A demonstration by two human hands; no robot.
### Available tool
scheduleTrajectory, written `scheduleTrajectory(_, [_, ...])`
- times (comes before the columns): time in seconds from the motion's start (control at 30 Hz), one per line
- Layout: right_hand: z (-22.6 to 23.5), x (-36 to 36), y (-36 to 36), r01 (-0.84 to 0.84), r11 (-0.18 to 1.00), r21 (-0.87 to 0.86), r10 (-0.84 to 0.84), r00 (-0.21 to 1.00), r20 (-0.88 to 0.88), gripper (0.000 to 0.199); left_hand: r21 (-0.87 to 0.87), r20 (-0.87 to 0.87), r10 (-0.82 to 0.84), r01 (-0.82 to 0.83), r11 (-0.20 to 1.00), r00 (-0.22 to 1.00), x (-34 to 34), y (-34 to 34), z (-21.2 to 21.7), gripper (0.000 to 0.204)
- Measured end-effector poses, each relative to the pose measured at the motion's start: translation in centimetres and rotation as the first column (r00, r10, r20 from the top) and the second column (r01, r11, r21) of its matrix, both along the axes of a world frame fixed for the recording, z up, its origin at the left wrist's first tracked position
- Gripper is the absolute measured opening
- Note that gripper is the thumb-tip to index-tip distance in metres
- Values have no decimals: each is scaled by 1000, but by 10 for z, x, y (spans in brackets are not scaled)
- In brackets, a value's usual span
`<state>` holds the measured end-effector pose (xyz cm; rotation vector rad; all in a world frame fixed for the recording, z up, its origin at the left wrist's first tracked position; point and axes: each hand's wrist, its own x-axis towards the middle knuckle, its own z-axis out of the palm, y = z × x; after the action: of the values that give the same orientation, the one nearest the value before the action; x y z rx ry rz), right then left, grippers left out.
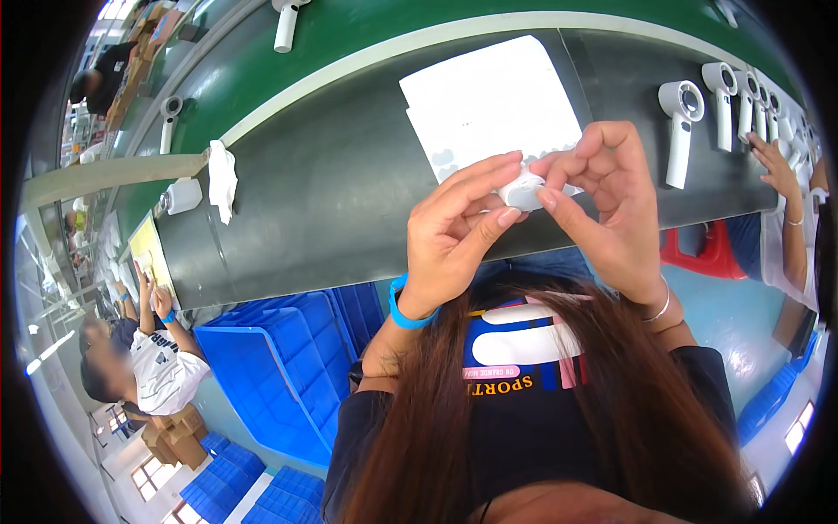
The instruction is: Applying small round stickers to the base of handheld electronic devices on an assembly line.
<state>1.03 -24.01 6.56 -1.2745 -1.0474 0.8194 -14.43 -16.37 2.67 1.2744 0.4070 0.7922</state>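
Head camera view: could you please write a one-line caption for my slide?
Left hand and right hand pinch a small white part above a white sheet on a dark workbench.

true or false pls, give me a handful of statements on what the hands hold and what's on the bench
1. Both hands pinch one small white part between them. True: left hand and right hand meet on the small white part.
2. A white sheet lies on the dark bench beyond the hands. True: the white sheet rests on the dark bench.
3. The left wrist wears a red band. False: the wristband is blue.
4. The crates below the bench are green. False: the crates are blue.
5. White handheld devices lie at the bench's right end. True: white handheld devices.
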Motion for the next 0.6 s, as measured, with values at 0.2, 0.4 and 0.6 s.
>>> scheduleTrajectory(0.2, [1, 1, -2, -23, 999, -30, 23, 1000, -1, 37, 2, 13, 1, -1, 1000, 1000, 0, -1, 0, 32])
scheduleTrajectory(0.4, [2, -1, -1, -13, 999, -44, 14, 1000, 23, 37, -20, 18, 4, -3, 1000, 1000, 0, -2, 2, 32])
scheduleTrajectory(0.6, [4, -2, -1, -8, 999, -42, 9, 999, 38, 38, -22, 10, 7, -7, 1000, 1000, 1, -2, 3, 32])
